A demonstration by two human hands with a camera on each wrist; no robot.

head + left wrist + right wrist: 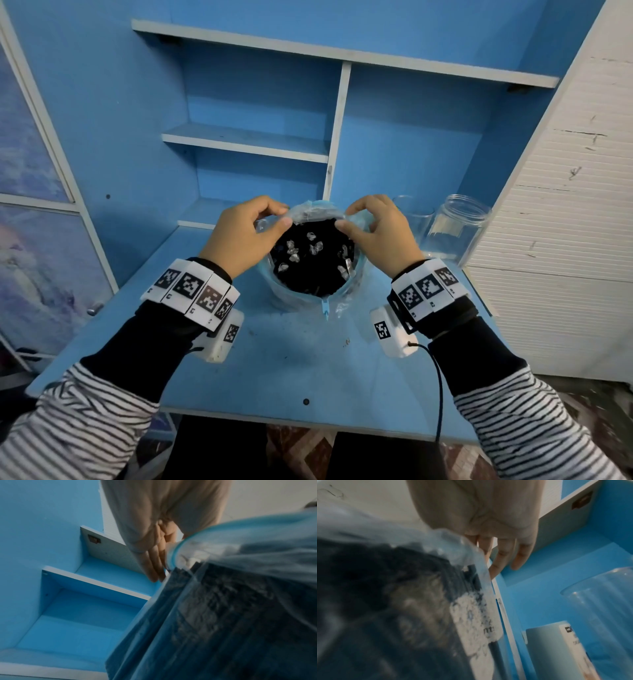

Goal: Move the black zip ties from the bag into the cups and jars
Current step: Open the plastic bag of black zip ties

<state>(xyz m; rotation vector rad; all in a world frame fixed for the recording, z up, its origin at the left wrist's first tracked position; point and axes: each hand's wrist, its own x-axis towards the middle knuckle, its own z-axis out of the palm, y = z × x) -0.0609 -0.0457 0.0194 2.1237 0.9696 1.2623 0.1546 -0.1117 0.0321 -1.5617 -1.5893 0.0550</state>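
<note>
Two hands are pinching the rim of a clear plastic zip bag (pixel 310 298) standing on the blue table (pixel 291 370): the left hand (pixel 239 236) is gripping its left edge, the right hand (pixel 380 236) its right edge, holding the mouth wide. Between them, black zip ties (pixel 308 270) are filling the bag. Just beyond the right hand, a clear glass cup (pixel 411 219) and a clear plastic jar (pixel 455 226) are standing.

Striped sleeves (pixel 524 421) over black cuffs (pixel 455 325), white marker-tag wristbands (pixel 191 291), a black cable (pixel 439 383).
</note>
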